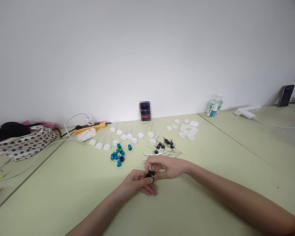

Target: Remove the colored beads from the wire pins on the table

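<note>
Near the front middle of the table, my left hand (140, 182) is closed on a small black and shiny green piece (151, 176), with the thumb over it. From above and the right, the fingers of my right hand (163, 166) pinch the same piece, partly hiding it. Just beyond my left hand lies a cluster of shiny blue pieces (114, 155), some with black bases. One blue piece (129, 147) stands apart from them. Beyond my right hand are several black disc-shaped pieces (159, 145) and thin metal rods (170, 153).
White round caps (134, 140), some with clear tubes, spread across the middle; more white caps (186, 130) lie at the right. Along the wall are a yellow power strip (98, 125), a phone-like screen (145, 110) and a clear bottle (214, 106). A patterned cloth (31, 142) lies left.
</note>
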`<state>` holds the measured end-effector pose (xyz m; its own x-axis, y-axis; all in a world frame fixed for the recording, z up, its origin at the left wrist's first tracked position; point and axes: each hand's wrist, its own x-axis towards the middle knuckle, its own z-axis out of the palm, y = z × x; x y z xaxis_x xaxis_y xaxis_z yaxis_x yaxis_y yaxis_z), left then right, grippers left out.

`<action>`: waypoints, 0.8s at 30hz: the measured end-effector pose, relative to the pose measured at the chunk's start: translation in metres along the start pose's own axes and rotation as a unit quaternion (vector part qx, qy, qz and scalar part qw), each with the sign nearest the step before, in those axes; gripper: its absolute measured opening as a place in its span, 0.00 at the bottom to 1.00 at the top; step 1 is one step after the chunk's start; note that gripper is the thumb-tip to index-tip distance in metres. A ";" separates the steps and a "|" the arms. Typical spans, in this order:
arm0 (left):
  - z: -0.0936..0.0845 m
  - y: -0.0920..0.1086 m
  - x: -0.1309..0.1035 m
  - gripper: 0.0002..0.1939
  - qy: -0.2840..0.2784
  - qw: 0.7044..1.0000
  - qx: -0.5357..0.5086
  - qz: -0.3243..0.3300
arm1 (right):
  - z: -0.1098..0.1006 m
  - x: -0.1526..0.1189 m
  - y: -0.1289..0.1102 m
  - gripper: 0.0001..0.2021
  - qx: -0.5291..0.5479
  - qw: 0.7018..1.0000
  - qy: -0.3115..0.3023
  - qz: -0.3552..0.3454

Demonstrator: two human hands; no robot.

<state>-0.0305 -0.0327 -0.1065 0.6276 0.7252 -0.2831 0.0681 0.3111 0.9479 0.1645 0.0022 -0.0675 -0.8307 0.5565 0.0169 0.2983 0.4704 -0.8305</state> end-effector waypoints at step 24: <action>0.000 0.001 -0.001 0.17 0.001 1.000 -0.004 -0.004 | 0.000 0.000 -0.002 0.16 0.001 0.997 0.009 0.078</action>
<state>-0.0313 -0.0332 -0.1055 0.6249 0.7243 -0.2914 0.0665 0.3225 0.9442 0.1637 0.0013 -0.0658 -0.7655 0.6353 -0.1023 0.4218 0.3753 -0.8254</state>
